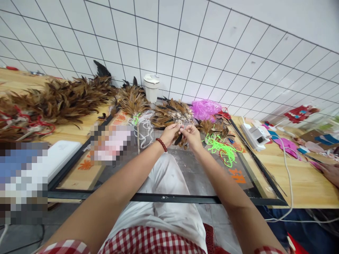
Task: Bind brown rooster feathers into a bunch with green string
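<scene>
My left hand (171, 134), with a dark red bead bracelet (161, 144) at its wrist, and my right hand (191, 135) meet over the glass panel. Their fingertips are pinched together around a few small brown feathers (180, 140), which hang below them. Just beyond lies a pile of brown feathers (169, 114) with pale fluffy bases. A feather bundle on a stick (134, 98), tied with green cord, is to the left. More loose feathers (212, 127) and bright green cords (225, 148) lie right of my right hand. Fine detail between the fingertips is too small to make out.
The black-framed glass panel (174, 198) rests across wooden tables. A white lidded cup (152, 88) and crumpled purple plastic (205, 109) stand near the tiled wall. Large feather garlands (66, 95) lie left. A white power strip (255, 135) with a cable is right; another person's hand (329, 172) is beyond.
</scene>
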{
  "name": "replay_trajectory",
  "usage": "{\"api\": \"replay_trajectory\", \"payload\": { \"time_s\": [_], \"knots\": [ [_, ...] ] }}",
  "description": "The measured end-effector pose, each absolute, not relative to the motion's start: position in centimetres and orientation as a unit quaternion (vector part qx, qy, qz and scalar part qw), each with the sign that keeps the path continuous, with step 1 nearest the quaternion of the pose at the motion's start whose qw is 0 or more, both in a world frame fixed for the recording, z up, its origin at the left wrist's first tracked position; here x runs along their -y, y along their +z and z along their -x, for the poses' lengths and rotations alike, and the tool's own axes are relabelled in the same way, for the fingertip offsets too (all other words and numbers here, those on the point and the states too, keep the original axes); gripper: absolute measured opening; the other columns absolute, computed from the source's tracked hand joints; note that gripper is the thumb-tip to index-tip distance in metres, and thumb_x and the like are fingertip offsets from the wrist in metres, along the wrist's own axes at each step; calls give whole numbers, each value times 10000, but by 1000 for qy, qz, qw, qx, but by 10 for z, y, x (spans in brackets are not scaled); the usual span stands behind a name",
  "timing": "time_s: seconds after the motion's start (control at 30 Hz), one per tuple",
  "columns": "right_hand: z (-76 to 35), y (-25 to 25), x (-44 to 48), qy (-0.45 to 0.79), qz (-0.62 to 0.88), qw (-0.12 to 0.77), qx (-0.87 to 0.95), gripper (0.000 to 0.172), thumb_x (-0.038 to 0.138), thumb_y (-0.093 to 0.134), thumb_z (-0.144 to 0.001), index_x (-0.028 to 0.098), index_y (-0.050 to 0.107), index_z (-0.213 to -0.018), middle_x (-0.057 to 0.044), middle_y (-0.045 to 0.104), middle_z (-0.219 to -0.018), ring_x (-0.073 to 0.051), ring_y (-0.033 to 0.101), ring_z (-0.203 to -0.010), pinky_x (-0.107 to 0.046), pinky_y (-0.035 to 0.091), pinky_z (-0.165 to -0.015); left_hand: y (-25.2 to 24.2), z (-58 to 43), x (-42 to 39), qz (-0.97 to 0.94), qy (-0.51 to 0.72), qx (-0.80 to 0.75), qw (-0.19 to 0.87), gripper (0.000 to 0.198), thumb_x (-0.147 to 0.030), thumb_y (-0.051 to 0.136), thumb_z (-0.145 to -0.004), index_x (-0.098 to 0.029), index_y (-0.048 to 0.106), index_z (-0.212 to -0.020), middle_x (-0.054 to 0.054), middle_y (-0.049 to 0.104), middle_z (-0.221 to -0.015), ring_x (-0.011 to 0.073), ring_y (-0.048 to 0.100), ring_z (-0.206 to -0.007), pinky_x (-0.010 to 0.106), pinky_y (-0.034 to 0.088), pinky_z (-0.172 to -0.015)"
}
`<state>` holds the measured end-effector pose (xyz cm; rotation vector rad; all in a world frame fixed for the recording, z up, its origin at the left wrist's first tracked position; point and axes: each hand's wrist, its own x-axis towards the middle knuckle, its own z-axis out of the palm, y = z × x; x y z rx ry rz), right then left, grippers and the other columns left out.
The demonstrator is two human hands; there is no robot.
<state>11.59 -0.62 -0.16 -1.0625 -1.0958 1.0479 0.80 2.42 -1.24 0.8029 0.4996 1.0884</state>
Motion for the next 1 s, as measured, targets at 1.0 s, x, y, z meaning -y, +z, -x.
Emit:
{"api": "replay_trajectory", "payload": {
  "time_s": [1.0],
  "knots": [
    [-180, -30, -15, 63, 644, 366, 669, 192, 192, 467, -804, 190, 657, -828, -69, 651, -856, -203, 588, -811, -320, 441, -777, -6, -3, -25, -274, 504, -199, 794, 223, -282, 572, -862, -159, 475, -703, -61, 381, -512, 75, 461, -492, 213, 454, -547]
  ]
}}
